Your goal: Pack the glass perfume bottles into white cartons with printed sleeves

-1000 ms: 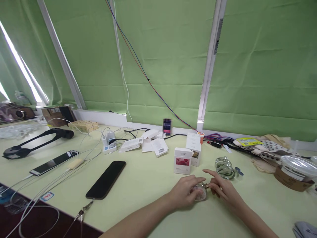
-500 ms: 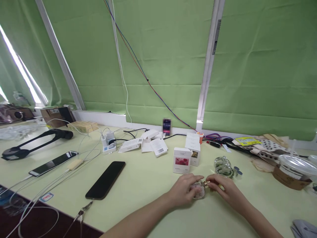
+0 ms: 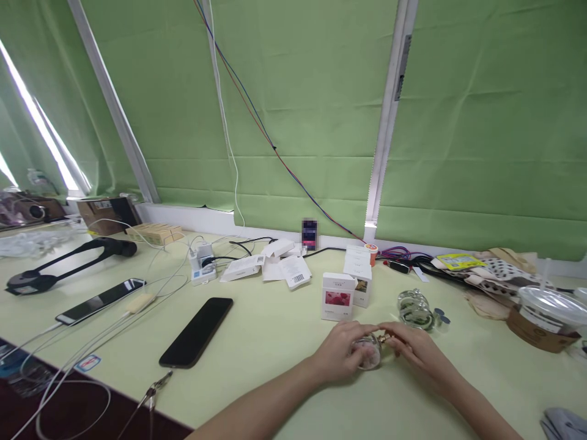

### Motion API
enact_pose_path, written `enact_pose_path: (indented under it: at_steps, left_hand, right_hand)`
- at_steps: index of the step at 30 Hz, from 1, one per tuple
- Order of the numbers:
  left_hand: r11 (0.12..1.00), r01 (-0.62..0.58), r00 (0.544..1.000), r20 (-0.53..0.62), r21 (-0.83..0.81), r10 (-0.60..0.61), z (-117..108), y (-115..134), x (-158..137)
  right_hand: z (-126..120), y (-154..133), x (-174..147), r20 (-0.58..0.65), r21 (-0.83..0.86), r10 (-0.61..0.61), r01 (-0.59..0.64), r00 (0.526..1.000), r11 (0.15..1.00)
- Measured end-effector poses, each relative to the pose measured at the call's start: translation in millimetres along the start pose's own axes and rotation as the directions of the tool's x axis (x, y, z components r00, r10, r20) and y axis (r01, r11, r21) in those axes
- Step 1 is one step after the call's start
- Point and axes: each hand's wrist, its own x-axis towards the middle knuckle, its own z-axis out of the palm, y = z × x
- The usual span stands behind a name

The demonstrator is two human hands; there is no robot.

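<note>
My left hand point(image 3: 340, 353) is closed around a small round glass bottle point(image 3: 372, 359) with pinkish contents, lying on its side at the table. The gold-coloured neck piece point(image 3: 383, 338) points right, towards my right hand point(image 3: 415, 351). The thumb and fingers of that hand are closed about the gold piece, and its tip is partly hidden. Behind the hands stands a white box point(image 3: 337, 298) with a pink picture. More clear glass bottles point(image 3: 414, 310) rest beyond my right hand, beside small grey discs point(image 3: 441, 316).
Several white boxes point(image 3: 358, 269) stand behind the pink-picture box, and flattened cartons point(image 3: 293, 271) lie to their left. A black phone point(image 3: 197, 333) lies left of my arms. Charging cables trail near a power strip point(image 3: 202, 269). At right is a lidded plastic cup point(image 3: 548, 311).
My right fingers have shifted slightly at the gold neck piece, with the index finger now reaching nearer my left hand. The bottle stays in my left hand.
</note>
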Motion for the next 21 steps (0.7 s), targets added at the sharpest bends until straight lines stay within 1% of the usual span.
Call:
enact_pose_path:
  at_steps: [3, 7, 12, 15, 18, 21]
  left_hand:
    - [0.999, 0.028, 1.000, 0.000, -0.030, -0.028, 0, 0, 0]
    - [0.998, 0.044, 0.999, 0.003, -0.036, -0.044, -1, 1, 0]
    - [1.000, 0.023, 1.000, 0.007, -0.018, -0.023, -2, 3, -1]
    - [1.000, 0.003, 1.000, 0.016, 0.012, -0.004, -1, 3, -1]
    - [1.000, -0.010, 1.000, 0.021, 0.017, 0.010, -1, 3, 0]
    - [1.000, -0.009, 1.000, 0.008, -0.027, 0.010, -1, 3, 1]
  right_hand:
    - [-4, -5, -2, -0.037, 0.090, -0.021, 0.024, 0.999, 0.996]
    - [-2, -6, -2, -0.047, 0.152, 0.005, 0.003, 0.999, 0.988]
    - [6, -4, -1, -0.021, 0.225, 0.095, -0.088, 0.995, 0.970]
    - [8, -4, -1, -0.012, 0.234, 0.149, -0.142, 0.989, 0.962]
    - [7, -1, -1, 0.005, 0.231, 0.146, -0.143, 0.989, 0.962]
    - [5, 5, -1, -0.002, 0.282, 0.134, -0.128, 0.991, 0.951]
